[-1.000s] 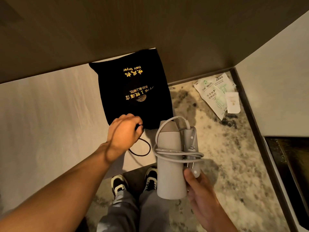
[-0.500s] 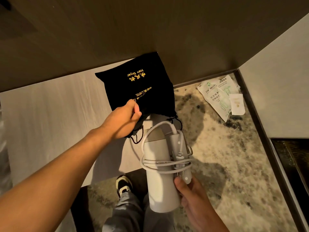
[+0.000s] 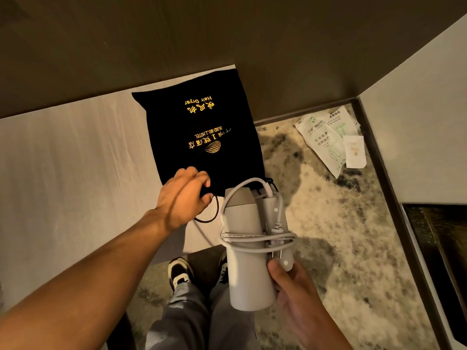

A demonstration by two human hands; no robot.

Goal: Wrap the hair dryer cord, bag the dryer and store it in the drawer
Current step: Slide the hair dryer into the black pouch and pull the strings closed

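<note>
Pale wood countertop (image 3: 63, 173) carries the black drawstring bag (image 3: 202, 130) (gold lettering reads "Hair Dryer"), our landmark. At the bag's near edge our left hand (image 3: 184, 195) curls its fingers closed on the mouth fabric, a drawstring loop (image 3: 207, 213) trailing beside it. Just nearer than the bag, our right hand (image 3: 295, 294) grips the white hair dryer (image 3: 247, 269), its cord (image 3: 252, 236) wound around the body, nose touching the bag's opening
</note>
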